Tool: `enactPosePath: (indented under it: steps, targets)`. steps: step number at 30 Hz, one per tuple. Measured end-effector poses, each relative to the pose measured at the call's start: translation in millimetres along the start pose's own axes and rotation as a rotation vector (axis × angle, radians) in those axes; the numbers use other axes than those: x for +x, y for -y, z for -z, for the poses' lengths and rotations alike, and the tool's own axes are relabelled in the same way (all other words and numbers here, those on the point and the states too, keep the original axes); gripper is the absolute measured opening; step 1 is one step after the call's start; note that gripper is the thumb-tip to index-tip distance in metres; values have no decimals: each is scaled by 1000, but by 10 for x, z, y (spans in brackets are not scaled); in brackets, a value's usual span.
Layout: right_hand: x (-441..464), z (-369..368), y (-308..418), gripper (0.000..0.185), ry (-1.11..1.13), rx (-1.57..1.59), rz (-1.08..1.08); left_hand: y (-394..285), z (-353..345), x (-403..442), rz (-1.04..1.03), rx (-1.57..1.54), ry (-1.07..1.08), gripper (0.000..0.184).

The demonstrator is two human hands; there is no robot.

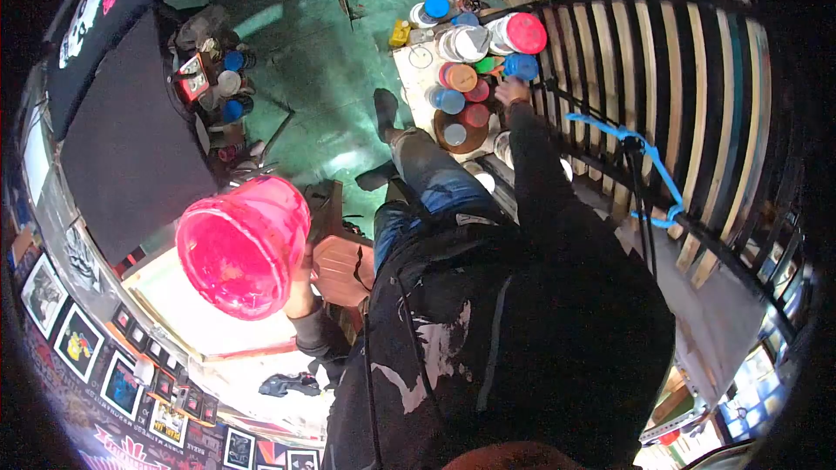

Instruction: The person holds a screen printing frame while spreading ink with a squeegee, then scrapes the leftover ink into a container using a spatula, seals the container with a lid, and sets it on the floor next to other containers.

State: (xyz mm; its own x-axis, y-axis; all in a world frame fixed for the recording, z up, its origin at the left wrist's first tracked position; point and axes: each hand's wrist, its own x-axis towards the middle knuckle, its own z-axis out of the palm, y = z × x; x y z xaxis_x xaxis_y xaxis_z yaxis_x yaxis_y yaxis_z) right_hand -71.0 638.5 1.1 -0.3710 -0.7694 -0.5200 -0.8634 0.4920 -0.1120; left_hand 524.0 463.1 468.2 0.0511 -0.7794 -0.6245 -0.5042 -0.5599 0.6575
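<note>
A pink bucket (235,252), its open mouth tilted toward the camera and coloured residue inside, is held up on the left. My left hand (302,283) is closed on its right side, the fingers partly behind it. At the upper right, my right hand (512,91) reaches among paint containers, beside a blue-lidded jar (521,67); its fingers are small and blurred, so any grip is unclear. Around it stand a red-lidded tub (525,33), a white tub (468,43), an orange-lidded jar (461,77) and several other jars on a white tabletop (418,78).
Wooden slats in a black frame (662,78) stand on the right, with a blue strap (653,157). A dark padded panel (131,148) is at the left, above a white-topped table (183,313). A brown stool (341,270) stands beside my legs on the green floor (322,61).
</note>
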Motion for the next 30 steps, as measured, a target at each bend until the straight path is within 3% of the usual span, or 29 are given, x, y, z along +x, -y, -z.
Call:
enactPosePath:
  steps: [1, 3, 4, 5, 8, 10, 13, 15, 18, 21, 22, 26, 29, 30]
  targets:
    - [226, -25, -307, 24, 40, -329, 233, 179, -21, 177, -66, 23, 9, 31]
    - [356, 388, -319, 30, 118, -146, -192, 529, -64, 530, -200, 67, 23, 35]
    - [407, 551, -320, 34, 116, -66, -392, 248, -237, 615, -235, 77, 64, 44]
    - [486, 666, -334, 39, 112, -20, -529, -39, -411, 699, -270, 86, 104, 53]
    - [661, 847, -420, 55, 84, 33, -741, -699, -1141, 1256, -637, 98, 144, 95]
    - [801, 616, -795, 67, 40, 70, -760, -918, -1706, 1646, -808, 144, 168, 93]
    - [1083, -530, -1615, 63, -219, 91, -518, -1020, -2507, 2229, -907, 298, 242, 91]
    - [896, 186, -1182, 65, -29, 94, -760, -1111, -3034, 2633, -1034, 294, 356, 94]
    - [823, 718, -890, 68, 82, 64, -893, -1255, -3944, 3121, -1066, 426, 422, 96]
    - [835, 408, -1140, 73, 71, 92, -905, -1350, -4713, 3443, -1121, 470, 500, 93]
    - [858, 8, -1392, 76, -26, 405, -963, -1385, -4898, 3490, -1163, 467, 524, 92]
    - [902, 13, -1106, 60, -464, 1186, -928, -1355, -5498, 3645, -1266, 555, 635, 90]
    - [879, 124, -943, 57, -611, 1587, -916, -1325, -5711, 3657, -1281, 599, 630, 93]
    - [859, 264, -871, 56, -602, 1718, -1017, -1326, -5738, 3658, -1290, 597, 646, 93]
